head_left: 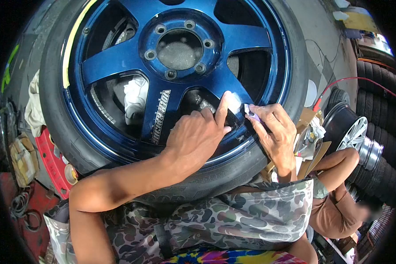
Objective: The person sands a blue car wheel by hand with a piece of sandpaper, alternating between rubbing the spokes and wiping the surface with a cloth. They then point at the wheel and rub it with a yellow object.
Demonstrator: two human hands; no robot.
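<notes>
A blue alloy wheel [114, 57] with a black tyre [59, 127] lies face up in front of me. One spoke has a whitish dull patch [234, 104] near the rim. My left hand [198, 134] rests over the lower part of the wheel, its index finger stretched out to the patch's left edge. The thumb stands apart and the other fingers are loosely bent, holding nothing visible. On the patch's right side, my right hand [275, 130] pinches a small purple-and-white piece [253, 115] against or just over the spoke; its exact kind cannot be made out.
Yellow tape [77, 37] runs along the wheel's left rim. A white cloth [135, 97] shows between spokes. At left are a red piece [50, 154] and a cardboard box [22, 163]. Stacked tyres [378, 105], a silver wheel [354, 134] and a seated person [336, 211] are at right.
</notes>
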